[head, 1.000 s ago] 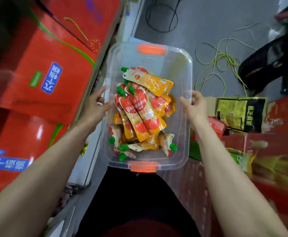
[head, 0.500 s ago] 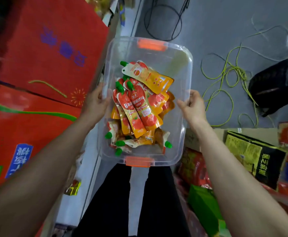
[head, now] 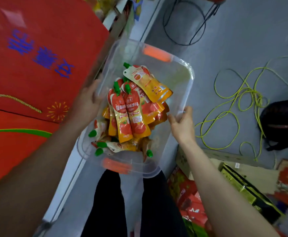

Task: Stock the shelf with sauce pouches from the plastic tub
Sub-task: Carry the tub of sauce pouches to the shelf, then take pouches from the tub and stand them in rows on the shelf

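Grey floor point(head: 225, 48) of a shop aisle, with a loose yellow-green cord point(head: 242, 100) lying on it to the right. Large red cartons point(head: 45, 57) fill the shelving on the left, above a pale shelf board point(head: 71, 178).

Change noted: over the last second the clear plastic tub point(head: 190, 77) with orange end handles has swung out of square. Its far end now angles toward the right and its left side sits close against the red cartons. Contents are unchanged: the red-and-orange sauce pouches point(head: 131, 113) with green caps lie heaped in the same order, none removed. Judgement: the tub is being carried into position at the shelf, and stocking proper has not begun.

Hands: the right hand point(head: 180, 124) grasps the tub's right rim, digits curled round its edge. The left hand point(head: 88, 101) lies against the tub's left wall; motion blur prevents stating whether its fingers hook the rim or lie flat. The tub is held off the floor between both hands, above the person's legs. The pouches lie inside it between the two hands, touched by neither, with the topmost pair nearer the left hand.
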Tool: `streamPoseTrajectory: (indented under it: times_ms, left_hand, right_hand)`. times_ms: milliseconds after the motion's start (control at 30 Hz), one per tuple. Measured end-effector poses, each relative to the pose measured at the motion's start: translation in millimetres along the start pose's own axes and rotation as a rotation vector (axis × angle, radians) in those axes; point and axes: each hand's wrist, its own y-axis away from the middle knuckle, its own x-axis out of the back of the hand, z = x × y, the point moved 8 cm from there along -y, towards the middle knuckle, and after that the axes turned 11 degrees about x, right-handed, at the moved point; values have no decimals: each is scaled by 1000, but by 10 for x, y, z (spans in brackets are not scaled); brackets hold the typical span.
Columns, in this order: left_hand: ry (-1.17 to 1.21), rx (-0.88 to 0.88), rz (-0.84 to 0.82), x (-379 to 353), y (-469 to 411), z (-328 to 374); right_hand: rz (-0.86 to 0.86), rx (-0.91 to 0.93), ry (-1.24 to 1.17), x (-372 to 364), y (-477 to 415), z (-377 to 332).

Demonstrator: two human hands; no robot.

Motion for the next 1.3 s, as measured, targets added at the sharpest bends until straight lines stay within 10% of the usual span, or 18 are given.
streamPoseTrajectory:
  times_ms: [233,333,533,800,967,1133,1300]
  left_hand:
    - [-19,8,367,140,400,129]
    - [-127,33,238,-221,602,234]
    - [-135,318,56,-805,654,26]
    - [7,478,83,-929,483,-54]
    - [238,506,30,-822,595,-148]
    - [751,534,-135,-604,945,-72]
    - [1066,447,-178,-141,1412,285]
  right_hand:
    - [151,465,405,295,-427,-961]
    - [38,656,473,-34,-687,-1333]
    - [-441,611,723,-830,-1030,-1182]
    - [-492,604,823,-830,-1077,-1212]
    - [-415,430,585,-419,-985,-1257]
    - [-529,-22,-255,-191,-507,-1123]
    - [-597,8,-468,70,72,-1410]
